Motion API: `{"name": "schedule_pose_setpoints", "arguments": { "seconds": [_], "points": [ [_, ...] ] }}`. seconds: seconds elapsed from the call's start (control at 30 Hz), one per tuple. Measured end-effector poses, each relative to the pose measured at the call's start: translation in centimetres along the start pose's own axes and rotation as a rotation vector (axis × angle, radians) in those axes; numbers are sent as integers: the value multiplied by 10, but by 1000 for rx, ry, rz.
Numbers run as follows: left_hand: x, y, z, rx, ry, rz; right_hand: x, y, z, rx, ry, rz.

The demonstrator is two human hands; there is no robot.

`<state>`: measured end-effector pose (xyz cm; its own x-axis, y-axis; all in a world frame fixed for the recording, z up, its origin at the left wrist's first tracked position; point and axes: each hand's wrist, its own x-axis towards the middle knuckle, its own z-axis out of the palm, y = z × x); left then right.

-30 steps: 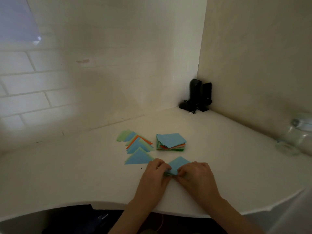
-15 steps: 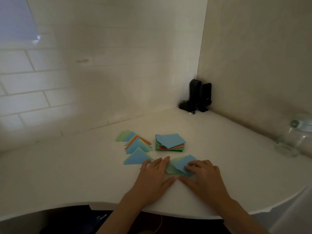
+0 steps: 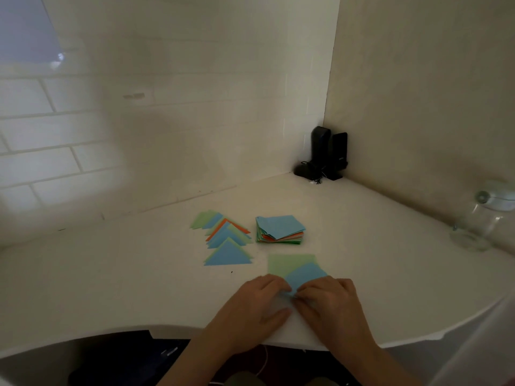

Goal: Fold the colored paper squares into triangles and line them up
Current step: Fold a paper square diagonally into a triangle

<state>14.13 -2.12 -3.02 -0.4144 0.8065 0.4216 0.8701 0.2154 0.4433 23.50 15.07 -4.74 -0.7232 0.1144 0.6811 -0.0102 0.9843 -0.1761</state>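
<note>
Paper squares (image 3: 280, 229) (stacked) beside folded triangles (image 3: 223, 240).

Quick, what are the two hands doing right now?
Left hand: fingers curled, pinching the blue paper.
Right hand: fingers curled, pinching the same blue paper.

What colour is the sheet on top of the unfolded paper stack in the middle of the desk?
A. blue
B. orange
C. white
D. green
A: the top sheet of the stack is light blue, with orange and green edges showing only beneath it, to the right of the row of folded triangles.
</note>
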Motion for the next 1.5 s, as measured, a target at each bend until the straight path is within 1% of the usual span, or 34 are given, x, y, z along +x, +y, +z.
{"name": "schedule_pose_setpoints", "arguments": {
  "seconds": [0.1, 0.23, 0.37, 0.47, 0.53, 0.63, 0.77, 0.9, 1.03, 1.13, 1.2, 1.3, 1.37, 1.43, 1.5],
  "points": [
    [-3, -4, 4, 20, -1, -13, -2, 0, 0, 123, -96, 109],
    [3, -6, 10, -70, 79, -78, 3, 4, -2, 293, -127, 216],
    [13, -5, 17, -91, 172, -131, 7, 5, 0, 276, -149, 204],
    [17, -5, 22, -80, 208, -169, 6, 6, 4, 287, -145, 220],
    [18, -5, 23, -97, 219, -197, 6, 5, 5, 315, -140, 249],
    [21, -4, 22, -207, 257, -297, 9, 6, 2, 383, -156, 340],
    [28, -4, 20, -295, 235, -408, 20, 10, 2, 434, -315, 466],
    [32, -10, 10, -328, 149, -440, 27, 22, 1, 489, -455, 482],
    [29, -13, 6, -322, 118, -433, 26, 27, -7, 499, -497, 438],
    [26, -14, 1, -327, 65, -387, 23, 19, -9, 503, -449, 447],
    [23, -13, -5, -349, -5, -332, 20, 12, -4, 411, -397, 439],
    [16, -11, -9, -343, -44, -272, 16, 4, 2, 275, -406, 385],
    [11, -11, -5, -268, 0, -222, 16, 5, 3, 297, -413, 322],
    [10, -13, 0, -159, 51, -147, 18, 8, 0, 379, -425, 240],
    [13, -15, 1, -25, 58, -67, 23, 12, -3, 431, -445, 162]
  ]
}}
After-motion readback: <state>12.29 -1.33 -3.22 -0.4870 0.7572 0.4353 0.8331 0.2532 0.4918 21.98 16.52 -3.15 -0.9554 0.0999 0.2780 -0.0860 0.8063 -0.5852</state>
